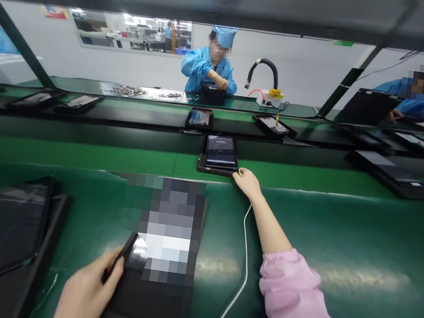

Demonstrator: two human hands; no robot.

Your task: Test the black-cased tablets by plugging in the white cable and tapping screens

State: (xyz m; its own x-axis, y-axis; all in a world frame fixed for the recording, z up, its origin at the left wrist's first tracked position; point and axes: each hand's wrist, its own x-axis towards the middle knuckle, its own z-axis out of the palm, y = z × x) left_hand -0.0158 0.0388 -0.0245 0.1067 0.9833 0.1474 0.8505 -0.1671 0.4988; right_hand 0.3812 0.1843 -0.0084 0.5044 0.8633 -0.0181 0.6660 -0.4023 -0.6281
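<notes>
My right hand (247,181) is stretched far forward in a pink sleeve. Its fingers are closed on the end of a white cable (245,248) at the bottom right corner of a lit tablet (221,152), which rests in a black tray (200,163) on the green belt. The cable trails back along my arm to the near edge. My left hand (88,289) grips the left edge of a dark tablet (156,277) lying flat in front of me; its screen is blurred out.
Black trays (4,235) with dark screens lie at the near left. More tablets (200,118) ride the far belts. A person in blue (209,69) works across the line beside a black hose fixture (263,71); another sits at far right (421,99).
</notes>
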